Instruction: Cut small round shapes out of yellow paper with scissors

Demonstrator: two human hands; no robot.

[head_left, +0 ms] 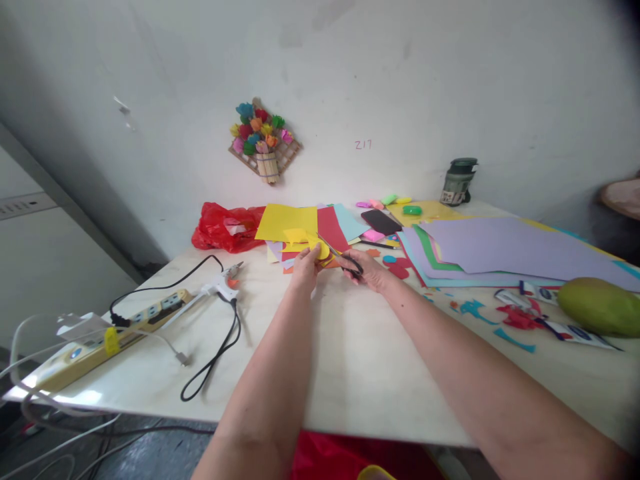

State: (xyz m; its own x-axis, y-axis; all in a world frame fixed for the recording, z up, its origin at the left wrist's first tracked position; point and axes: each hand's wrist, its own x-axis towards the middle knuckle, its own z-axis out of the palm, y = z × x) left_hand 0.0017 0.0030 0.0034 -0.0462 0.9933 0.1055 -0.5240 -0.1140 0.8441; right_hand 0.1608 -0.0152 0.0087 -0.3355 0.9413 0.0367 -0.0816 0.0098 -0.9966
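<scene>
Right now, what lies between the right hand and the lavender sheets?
In the head view, red cutouts and a small blue piece lie between the right hand and the lavender sheets.

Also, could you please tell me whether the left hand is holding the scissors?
No, the scissors are in the right hand, while the left hand holds yellow paper.

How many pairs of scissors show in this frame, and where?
1: the scissors, gripped in the right hand, blades at the yellow paper that the left hand holds. Others could lie hidden under the paper sheets on the right.
</scene>
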